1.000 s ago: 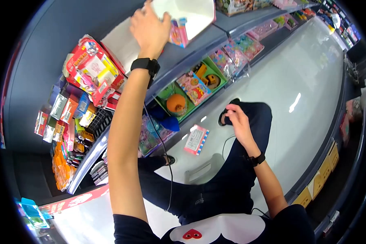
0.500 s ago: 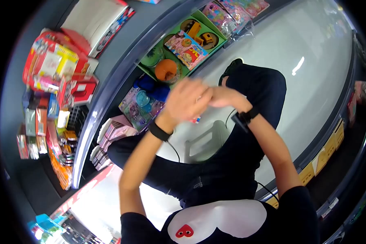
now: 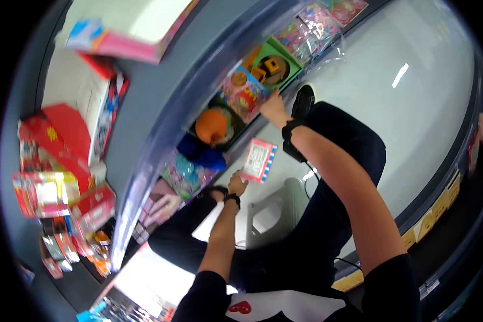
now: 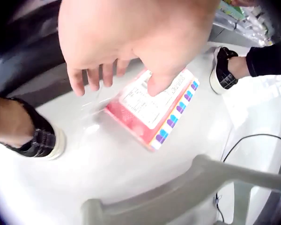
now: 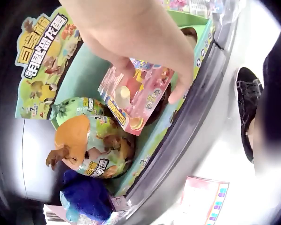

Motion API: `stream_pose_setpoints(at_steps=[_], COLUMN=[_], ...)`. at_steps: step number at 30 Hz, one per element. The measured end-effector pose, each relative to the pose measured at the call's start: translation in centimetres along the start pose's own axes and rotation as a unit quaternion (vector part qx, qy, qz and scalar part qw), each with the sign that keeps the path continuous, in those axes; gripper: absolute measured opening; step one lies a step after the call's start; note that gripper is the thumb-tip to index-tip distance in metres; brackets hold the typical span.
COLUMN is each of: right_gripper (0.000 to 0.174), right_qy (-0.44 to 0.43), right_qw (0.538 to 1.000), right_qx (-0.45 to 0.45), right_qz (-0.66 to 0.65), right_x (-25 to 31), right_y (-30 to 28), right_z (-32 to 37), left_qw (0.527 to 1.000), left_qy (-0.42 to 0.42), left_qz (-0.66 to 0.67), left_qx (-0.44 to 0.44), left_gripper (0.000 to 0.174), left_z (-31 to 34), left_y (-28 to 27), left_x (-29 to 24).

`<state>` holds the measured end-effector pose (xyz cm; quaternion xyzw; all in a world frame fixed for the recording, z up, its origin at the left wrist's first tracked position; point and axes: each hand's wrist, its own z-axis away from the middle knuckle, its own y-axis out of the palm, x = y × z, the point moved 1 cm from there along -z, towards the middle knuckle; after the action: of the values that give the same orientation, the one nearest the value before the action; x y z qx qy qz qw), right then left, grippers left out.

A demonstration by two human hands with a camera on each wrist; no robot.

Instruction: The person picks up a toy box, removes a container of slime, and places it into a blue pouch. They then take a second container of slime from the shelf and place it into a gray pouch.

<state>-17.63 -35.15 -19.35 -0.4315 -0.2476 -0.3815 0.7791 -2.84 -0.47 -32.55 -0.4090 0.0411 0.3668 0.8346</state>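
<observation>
Left hand (image 4: 136,40): 4 fingers slightly apart, thumb over pink box (image 4: 145,110) on floor (image 4: 37,187). Right hand (image 5: 136,40): fingers astride toy box (image 5: 143,98), grip unclear.

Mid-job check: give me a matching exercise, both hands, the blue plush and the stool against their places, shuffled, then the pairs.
Things
1. Left hand
2. Right hand
3. Blue plush
4. Stool

Places
A. Between the person's legs
B. Over the box on the floor
C. Beside the green tray
D. At the box in the tray

Pairs: 1-B, 2-D, 3-C, 4-A
</observation>
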Motion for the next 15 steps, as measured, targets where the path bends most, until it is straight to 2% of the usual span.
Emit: stream_pose_setpoints(at_steps=[3,4,6,7,8,10,12,13,14,15], right_gripper=[0.066,0.062,0.058,0.056,0.055,0.052,0.051,0.047,0.037,0.033], right_qy=[0.014,0.029,-0.008,-0.006,0.038,0.049,0.019,0.009,-0.016,0.015], right_qw=[0.998,0.996,0.997,0.995,0.997,0.996,0.994,0.989,0.992,0.981], right_qx=[-0.056,-0.071,-0.074,-0.047,-0.024,-0.033,-0.037,-0.032,-0.044,-0.020], right_qz=[-0.039,-0.045,-0.037,-0.086,-0.056,-0.074,-0.105,-0.141,-0.116,-0.191], right_x=[1.5,1.5,1.7,2.1,2.9,3.9,5.0,4.6,4.6,4.5], right_y=[-0.8,-0.8,0.1,-0.2,-0.1,0.6,-0.2,0.2,0.1,0.3], right_z=[-1.1,-1.0,-1.4,-0.6,-0.4,0.4,2.1,2.1,2.5,2.9], left_qw=[0.991,0.987,0.979,0.983,0.986,0.986,0.984,0.983,0.982,0.984], left_qy=[-0.132,-0.153,-0.192,-0.172,-0.152,-0.166,-0.173,-0.175,-0.176,-0.164], left_qz=[0.001,0.011,0.035,0.050,0.045,-0.002,-0.032,-0.053,-0.072,-0.073], left_qx=[0.029,0.039,0.054,0.031,0.045,0.006,-0.014,0.003,0.018,-0.004], left_gripper=[0.100,0.101,0.104,0.105,0.104,0.104,0.107,0.106,0.106,0.103], left_z=[-3.8,-4.3,-6.2,-6.6,-7.0,-6.9,-7.1,-7.1,-6.8,-7.1], left_y=[0.7,1.0,1.5,2.2,2.5,3.4,4.1,3.6,3.0,3.9], left_x=[-1.9,-2.7,-4.7,-5.1,-5.2,-6.0,-5.7,-5.9,-6.1,-4.9])
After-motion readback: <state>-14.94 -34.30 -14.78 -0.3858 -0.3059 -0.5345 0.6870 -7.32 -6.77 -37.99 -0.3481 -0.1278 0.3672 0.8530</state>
